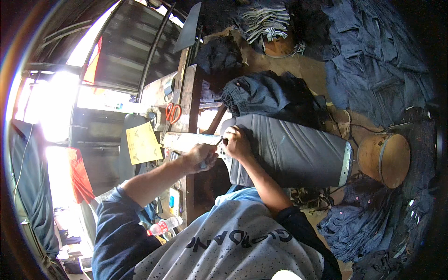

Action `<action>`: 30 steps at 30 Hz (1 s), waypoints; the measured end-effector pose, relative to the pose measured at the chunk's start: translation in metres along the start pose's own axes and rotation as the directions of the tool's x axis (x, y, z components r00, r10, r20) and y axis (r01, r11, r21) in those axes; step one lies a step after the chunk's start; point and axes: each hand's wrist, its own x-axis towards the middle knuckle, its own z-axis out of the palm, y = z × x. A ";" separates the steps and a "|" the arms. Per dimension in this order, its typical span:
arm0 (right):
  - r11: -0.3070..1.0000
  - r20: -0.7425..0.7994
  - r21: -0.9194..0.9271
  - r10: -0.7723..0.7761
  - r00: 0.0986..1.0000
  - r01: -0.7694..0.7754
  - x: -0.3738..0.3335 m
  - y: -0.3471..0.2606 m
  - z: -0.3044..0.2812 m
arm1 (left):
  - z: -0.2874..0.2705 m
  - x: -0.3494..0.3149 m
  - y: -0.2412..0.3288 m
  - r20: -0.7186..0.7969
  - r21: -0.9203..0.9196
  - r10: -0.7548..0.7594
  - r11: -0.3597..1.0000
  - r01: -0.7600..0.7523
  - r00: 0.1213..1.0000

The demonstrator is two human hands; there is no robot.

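A dark grey garment (289, 151) is stretched flat over a long padded form with a metal end (346, 163). My right hand (237, 142) grips the garment's left edge with curled fingers. My left hand (200, 156) is just beside it, closed round a thin dark tool (218, 141) whose tip points at that same edge. Both hands meet over a worn wooden bench (186, 100). My forearms come up from the lower edge, the left in a blue sleeve.
Orange-handled scissors (173, 112) and a yellow paper sheet (142, 142) lie on the bench. A brown dome-shaped form (385, 158) stands at the right. Dark denim piles (373, 60) (368, 219) lie around, and a plastic bottle (163, 227) sits lower left.
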 end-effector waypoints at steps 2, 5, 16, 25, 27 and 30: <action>1.000 -0.022 0.009 -0.019 1.000 0.019 -0.001 0.004 0.001 | 0.012 -0.002 -0.010 0.026 -0.264 -0.011 0.964 0.018 1.000; 0.995 -0.072 0.003 -0.104 0.992 0.105 -0.005 0.011 0.006 | 0.023 0.000 -0.028 0.000 -0.469 0.078 0.880 -0.069 0.997; 0.993 -0.044 0.061 -0.094 0.995 0.097 -0.001 0.009 0.006 | 0.031 -0.011 -0.025 -0.135 -0.477 0.105 0.864 -0.158 0.985; 0.952 -0.136 0.162 -0.239 0.961 0.260 -0.001 0.015 0.008 | 0.043 0.012 -0.061 0.227 -0.853 0.217 0.515 0.086 0.949; 0.982 0.107 0.171 -0.093 0.990 0.074 0.001 0.017 -0.001 | 0.047 0.017 -0.050 0.192 -0.887 0.217 0.456 0.074 0.957; 0.998 0.204 0.060 -0.030 0.979 0.018 0.002 0.012 -0.004 | 0.043 0.010 -0.032 0.024 -0.991 0.085 0.137 0.012 0.996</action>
